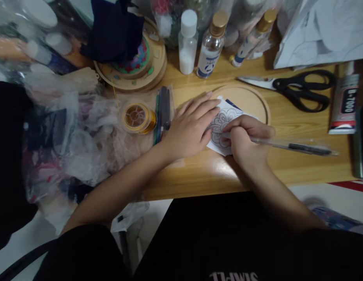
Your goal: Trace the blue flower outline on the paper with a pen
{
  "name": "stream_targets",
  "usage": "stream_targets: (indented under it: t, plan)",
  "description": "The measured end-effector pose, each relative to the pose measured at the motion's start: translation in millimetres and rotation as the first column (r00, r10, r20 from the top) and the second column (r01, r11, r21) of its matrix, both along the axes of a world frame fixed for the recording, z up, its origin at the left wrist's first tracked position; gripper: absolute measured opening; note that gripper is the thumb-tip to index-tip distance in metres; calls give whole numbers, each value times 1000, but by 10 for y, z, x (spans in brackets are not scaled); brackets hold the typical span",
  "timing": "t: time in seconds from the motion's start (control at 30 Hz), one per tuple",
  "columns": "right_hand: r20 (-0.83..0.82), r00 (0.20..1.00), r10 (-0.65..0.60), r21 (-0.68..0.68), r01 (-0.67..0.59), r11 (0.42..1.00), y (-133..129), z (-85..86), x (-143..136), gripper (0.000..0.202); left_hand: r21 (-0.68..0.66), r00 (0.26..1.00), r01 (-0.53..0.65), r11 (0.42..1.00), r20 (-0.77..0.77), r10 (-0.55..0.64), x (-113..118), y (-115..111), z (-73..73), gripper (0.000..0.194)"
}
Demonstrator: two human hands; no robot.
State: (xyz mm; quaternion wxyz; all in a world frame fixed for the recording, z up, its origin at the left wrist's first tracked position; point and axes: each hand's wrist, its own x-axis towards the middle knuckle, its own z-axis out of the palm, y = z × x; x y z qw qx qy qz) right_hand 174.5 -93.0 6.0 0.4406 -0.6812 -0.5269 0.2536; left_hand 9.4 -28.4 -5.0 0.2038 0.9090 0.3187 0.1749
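My left hand [191,127] lies flat with its fingers stretched over the left edge of a small white paper [223,117] printed with a petal-like line pattern. In my right hand [247,138] a clear pen [289,145] is pinched, its tip end low over the pattern and its back end pointing right. Whether the tip touches the paper cannot be made out. Under the paper is a round wooden disc [255,101], with a bit of dark blue material [232,104] showing at the paper's top edge.
Black-handled scissors [295,86] and a glue tube [344,103] lie to the right. Small bottles [210,50] stand at the back. To the left are a spool of golden thread [139,118], several pens [163,113] and crumpled plastic bags [90,144]. A dark phone-like object [361,140] sits at the right edge.
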Motion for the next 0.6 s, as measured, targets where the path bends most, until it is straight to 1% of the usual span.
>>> stream_targets:
  t: [0.37, 0.6]
  plan:
    - [0, 1000, 24, 14, -24, 1000, 4, 9, 0, 20, -17, 1000, 7, 1000, 0, -7, -9, 5, 8, 45]
    - [-25, 1000, 3, 26, -2, 1000, -4, -16, -3, 21, -48, 1000, 0, 999, -1, 0, 3, -4, 47, 46]
